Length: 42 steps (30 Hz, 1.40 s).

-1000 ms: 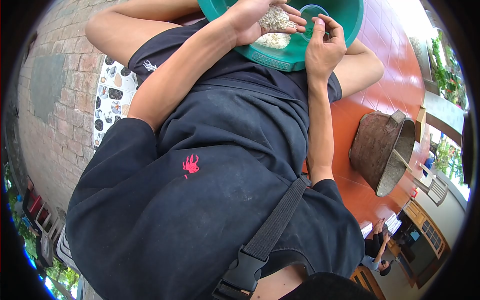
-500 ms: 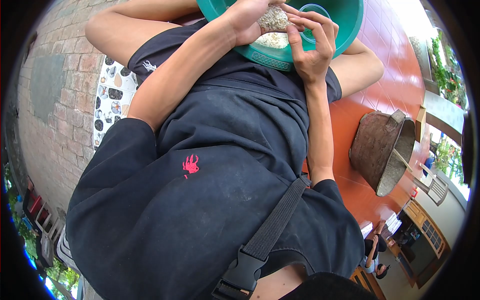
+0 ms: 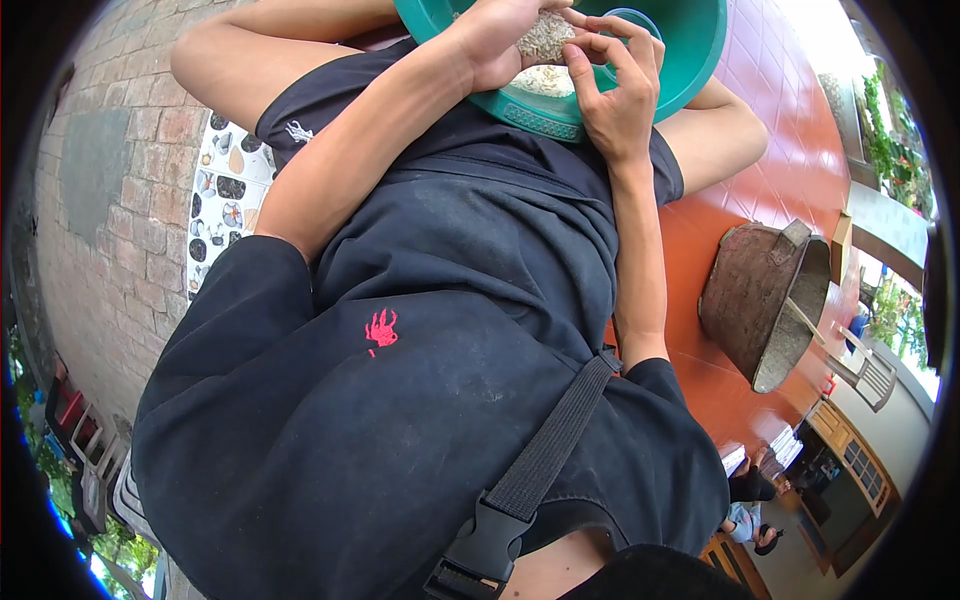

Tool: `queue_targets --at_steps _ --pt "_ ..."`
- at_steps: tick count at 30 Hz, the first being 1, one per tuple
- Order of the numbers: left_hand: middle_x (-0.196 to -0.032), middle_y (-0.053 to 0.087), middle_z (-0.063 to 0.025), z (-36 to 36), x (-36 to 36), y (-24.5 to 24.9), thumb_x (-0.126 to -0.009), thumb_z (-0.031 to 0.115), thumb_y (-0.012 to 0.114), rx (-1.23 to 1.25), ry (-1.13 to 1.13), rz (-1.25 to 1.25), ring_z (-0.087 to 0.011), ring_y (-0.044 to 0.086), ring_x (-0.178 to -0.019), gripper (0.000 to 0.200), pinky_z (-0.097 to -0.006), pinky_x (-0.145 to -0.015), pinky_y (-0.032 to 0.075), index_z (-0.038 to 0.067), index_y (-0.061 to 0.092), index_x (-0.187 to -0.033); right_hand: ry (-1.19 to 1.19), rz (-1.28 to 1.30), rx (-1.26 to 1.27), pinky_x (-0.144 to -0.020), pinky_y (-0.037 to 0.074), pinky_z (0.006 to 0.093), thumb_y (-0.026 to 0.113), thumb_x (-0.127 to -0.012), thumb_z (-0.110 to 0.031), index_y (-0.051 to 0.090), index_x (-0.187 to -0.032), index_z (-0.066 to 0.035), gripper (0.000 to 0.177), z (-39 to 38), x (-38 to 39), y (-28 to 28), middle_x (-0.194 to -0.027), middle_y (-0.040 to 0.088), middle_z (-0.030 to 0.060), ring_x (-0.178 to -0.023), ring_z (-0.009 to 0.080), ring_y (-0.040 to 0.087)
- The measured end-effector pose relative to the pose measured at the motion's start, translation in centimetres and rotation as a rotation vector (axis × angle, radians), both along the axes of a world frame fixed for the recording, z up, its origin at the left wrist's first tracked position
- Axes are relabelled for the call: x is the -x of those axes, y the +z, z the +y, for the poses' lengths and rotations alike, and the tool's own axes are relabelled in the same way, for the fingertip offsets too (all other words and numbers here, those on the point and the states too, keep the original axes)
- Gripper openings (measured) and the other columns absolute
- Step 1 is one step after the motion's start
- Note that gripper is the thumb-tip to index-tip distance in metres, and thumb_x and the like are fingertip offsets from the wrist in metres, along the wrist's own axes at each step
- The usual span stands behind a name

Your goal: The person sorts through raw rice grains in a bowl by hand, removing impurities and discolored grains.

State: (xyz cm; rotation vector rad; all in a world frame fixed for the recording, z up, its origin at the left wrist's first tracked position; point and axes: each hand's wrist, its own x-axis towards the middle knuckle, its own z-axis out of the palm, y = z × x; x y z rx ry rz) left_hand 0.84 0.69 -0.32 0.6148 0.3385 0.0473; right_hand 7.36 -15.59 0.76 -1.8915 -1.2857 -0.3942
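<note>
My left hand (image 3: 500, 45) is cupped around a heap of pale rice grains (image 3: 546, 38) above a green basin (image 3: 690, 65) resting on my lap. At the right edge of that heap, my right hand (image 3: 618, 95) has its thumb and forefinger pinched together, with the other fingers curved above. Whatever sits between those fingertips is too small to make out. More rice (image 3: 543, 80) lies in the basin below my hands. Behind my right fingers shows the rim of a small round clear container (image 3: 640, 16), partly hidden, inside the basin.
A large worn brown tub (image 3: 745, 295) with a stick in it stands on the red tiled floor (image 3: 690, 260) to the right. Another person (image 3: 750, 515) is farther off at lower right. Brick paving (image 3: 110, 240) and a pebble-patterned tile strip (image 3: 225, 190) lie to the left.
My right hand has shifted slightly left, and its thumb and forefinger have come together at the rice. My left hand stays put. The person in the background has changed posture.
</note>
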Motion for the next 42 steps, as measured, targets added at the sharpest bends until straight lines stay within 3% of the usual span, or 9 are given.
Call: queue_targets --at_steps 8,13,19,21,25,27,32,35,42 --pt "-0.1 0.071 -0.016 0.0 0.0 0.2 -0.107 0.019 0.045 0.031 -0.043 -0.006 -0.0265 0.073 -0.086 0.028 -0.0389 -0.081 0.062 -0.003 0.063 -0.105 0.002 0.045 0.002 -0.094 0.048 0.0335 0.074 -0.094 -0.011 0.076 -0.099 -0.004 0.009 -0.2 -0.4 0.3 -0.118 0.069 0.0064 -0.11 0.0234 0.059" --pt "-0.1 0.072 -0.0185 0.0 0.0 0.5 -0.107 0.02 0.042 0.07 -0.089 -0.015 -0.0283 0.073 -0.088 0.034 -0.04 -0.083 0.062 -0.005 0.064 -0.105 0.025 0.264 -0.097 -0.1 0.049 0.0326 0.07 -0.099 -0.011 0.073 -0.104 0.0 0.013 -0.4 -1.1 -0.2 -0.119 0.069 0.0103 -0.114 0.0222 0.063" --pt "-0.1 0.071 -0.0186 0.2 0.1 0.0 -0.107 0.02 0.041 0.094 -0.116 -0.071 -0.0285 0.074 -0.088 0.035 -0.0401 -0.083 0.063 -0.007 0.064 -0.107 0.025 0.32 -0.08 -0.099 0.05 0.0312 0.069 -0.099 -0.011 0.073 -0.104 0.002 0.015 -0.5 -1.3 -0.2 -0.119 0.069 0.0106 -0.113 0.0202 0.064" --pt "-0.114 0.071 -0.0179 0.2 0.8 0.4 -0.11 0.025 0.042 -0.312 -0.033 -0.079 -0.0268 0.073 -0.105 0.038 -0.0387 -0.092 0.062 -0.004 0.066 -0.116 0.035 0.33 -0.084 -0.099 0.05 0.0311 0.068 -0.099 -0.011 0.073 -0.103 0.003 0.015 -0.6 -1.4 -0.2 -0.119 0.069 0.0107 -0.112 0.0201 0.064" --pt "-0.114 0.072 -0.0167 0.3 0.6 0.2 -0.111 0.026 0.044 -0.318 -0.026 -0.076 -0.0247 0.074 -0.103 0.038 -0.0371 -0.091 0.062 -0.003 0.067 -0.118 0.042 0.334 -0.082 -0.1 0.05 0.0309 0.068 -0.098 -0.009 0.073 -0.103 0.003 0.014 -0.6 -1.4 -0.2 -0.119 0.069 0.0106 -0.112 0.0195 0.064" --pt "-0.1 0.071 -0.0186 0.2 0.0 0.4 -0.108 0.019 0.04 0.064 -0.096 0.0 -0.0289 0.073 -0.087 0.035 -0.0406 -0.082 0.063 -0.008 0.063 -0.109 0.04 0.335 -0.084 -0.1 0.05 0.031 0.068 -0.099 -0.009 0.073 -0.103 0.003 0.014 -0.5 -1.3 -0.2 -0.119 0.069 0.0106 -0.113 0.0194 0.064" --pt "-0.108 0.071 -0.0239 -0.1 0.3 2.4 -0.108 0.019 0.038 0.041 -0.101 0.036 -0.0333 0.074 -0.094 0.04 -0.0418 -0.086 0.064 -0.012 0.061 -0.115 0.005 0.321 -0.179 -0.096 0.05 0.0311 0.065 -0.1 -0.008 0.072 -0.106 0.002 0.013 -0.3 -1.3 -0.6 -0.118 0.069 0.01 -0.11 0.0186 0.064" --pt "-0.113 0.07 -0.0272 -0.1 0.4 3.1 -0.108 0.019 0.035 0.02 -0.111 0.077 -0.0358 0.073 -0.099 0.043 -0.0422 -0.088 0.064 -0.015 0.059 -0.119 -0.292 0.31 -0.321 -0.091 0.048 0.0357 0.061 -0.098 -0.002 0.069 -0.112 -0.003 0.017 -0.6 -1.0 -0.4 -0.117 0.066 0.0095 -0.111 0.0233 0.059" --pt "-0.114 0.07 -0.0269 -0.1 0.3 2.6 -0.108 0.02 0.034 0.029 -0.092 0.046 -0.0348 0.073 -0.1 0.043 -0.041 -0.088 0.063 -0.014 0.059 -0.119 -0.171 0.185 -0.239 -0.094 0.046 0.0364 0.069 -0.092 -0.008 0.075 -0.103 -0.006 0.012 -0.5 -0.9 -0.3 -0.114 0.067 0.0094 -0.111 0.025 0.058"
